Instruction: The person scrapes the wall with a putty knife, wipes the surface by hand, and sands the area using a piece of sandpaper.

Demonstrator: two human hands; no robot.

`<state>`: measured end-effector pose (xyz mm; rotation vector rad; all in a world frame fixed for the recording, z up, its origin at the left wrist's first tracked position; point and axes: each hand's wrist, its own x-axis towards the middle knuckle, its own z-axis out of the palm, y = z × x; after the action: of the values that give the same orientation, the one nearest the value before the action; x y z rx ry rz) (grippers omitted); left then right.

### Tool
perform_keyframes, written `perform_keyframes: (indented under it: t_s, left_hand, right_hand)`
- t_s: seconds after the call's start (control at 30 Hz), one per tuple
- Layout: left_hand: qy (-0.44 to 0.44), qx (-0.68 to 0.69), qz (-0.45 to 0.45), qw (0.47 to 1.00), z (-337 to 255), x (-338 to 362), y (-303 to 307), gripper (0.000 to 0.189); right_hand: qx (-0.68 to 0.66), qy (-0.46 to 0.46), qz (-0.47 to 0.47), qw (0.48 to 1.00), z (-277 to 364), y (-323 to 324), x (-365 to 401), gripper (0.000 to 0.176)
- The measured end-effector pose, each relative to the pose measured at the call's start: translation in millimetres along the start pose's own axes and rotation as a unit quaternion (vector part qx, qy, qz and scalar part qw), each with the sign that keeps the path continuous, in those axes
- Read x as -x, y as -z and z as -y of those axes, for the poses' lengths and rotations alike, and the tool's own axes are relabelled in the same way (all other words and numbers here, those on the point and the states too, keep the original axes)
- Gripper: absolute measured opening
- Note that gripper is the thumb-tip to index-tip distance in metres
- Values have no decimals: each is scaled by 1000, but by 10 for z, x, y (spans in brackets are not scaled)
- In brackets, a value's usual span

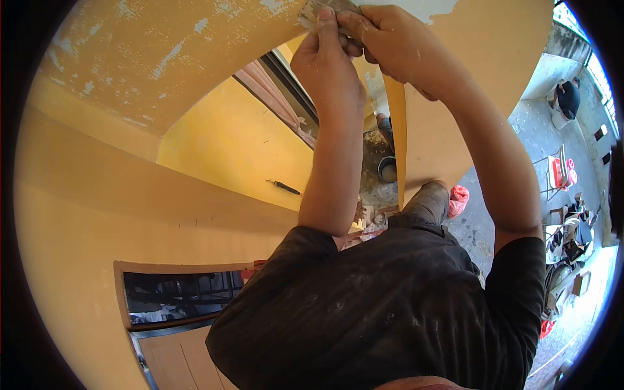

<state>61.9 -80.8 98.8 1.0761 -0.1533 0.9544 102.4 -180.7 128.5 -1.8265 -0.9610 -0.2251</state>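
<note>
Both my hands are raised overhead at the top of the view, against a yellow wall surface with patchy white spots where the paint is worn. My left hand is closed, its thumb pressed on a flat, grey-brown scraper. Fingers of my right hand are closed on the scraper's right side. Its upper part is cut off by the frame edge, and the fingers hide some of the rest.
Below lies a window opening with a pink curtain. A thin dark tool rests on the yellow ledge. On the floor are a bucket and a red plastic bag. Another person bends at far right, beyond cluttered furniture.
</note>
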Motion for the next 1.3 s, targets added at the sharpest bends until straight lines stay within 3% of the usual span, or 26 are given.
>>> perform_keyframes:
  t_s: [0.13,0.2,0.23,0.3,0.33,0.4,0.53,0.6,0.7,0.83,0.9,0.97,1.03,1.1,1.3]
  left_hand:
    - [-7,39,-7,999,45,-16,-25,28]
    - [-7,45,-13,999,78,-1,-49,28]
    - [-19,54,-18,998,69,-17,-53,29]
    - [-16,45,0,999,100,-19,24,29]
    - [-11,37,16,999,111,-34,47,28]
    - [-18,42,14,999,106,-61,36,28]
    - [5,23,2,1000,-11,41,-27,29]
    - [-1,16,9,1000,-10,8,20,29]
    - [8,19,-2,1000,21,52,-38,29]
    - [7,7,4,1000,16,-4,7,31]
    - [11,20,1,1000,-20,29,-23,32]
    - [1,33,-1,999,-48,55,7,33]
    - [16,-76,1,997,-12,105,33,34]
    - [16,-41,-4,999,-13,76,25,35]
    - [31,-20,-7,999,-72,76,0,37]
  right_hand:
    - [-49,-103,106,988,311,219,69,41]
    - [11,-19,56,998,199,92,-29,40]
    - [10,-18,55,998,255,142,30,40]
    - [-38,-90,100,990,455,303,180,44]
    - [-32,-83,102,991,476,285,152,44]
    - [-63,-173,88,979,467,204,93,37]
    - [-25,-104,35,994,305,114,131,43]
    - [-31,-148,55,987,340,131,123,43]
    - [-55,-102,15,993,228,50,127,43]
    - [-68,-138,52,987,205,67,75,44]
    - [-96,-96,27,990,201,4,72,44]
    - [-75,-117,33,990,181,43,127,42]
    - [-44,-123,42,991,261,53,130,41]
    - [-79,-182,30,980,331,60,151,38]
    - [-95,-162,15,982,326,14,133,38]
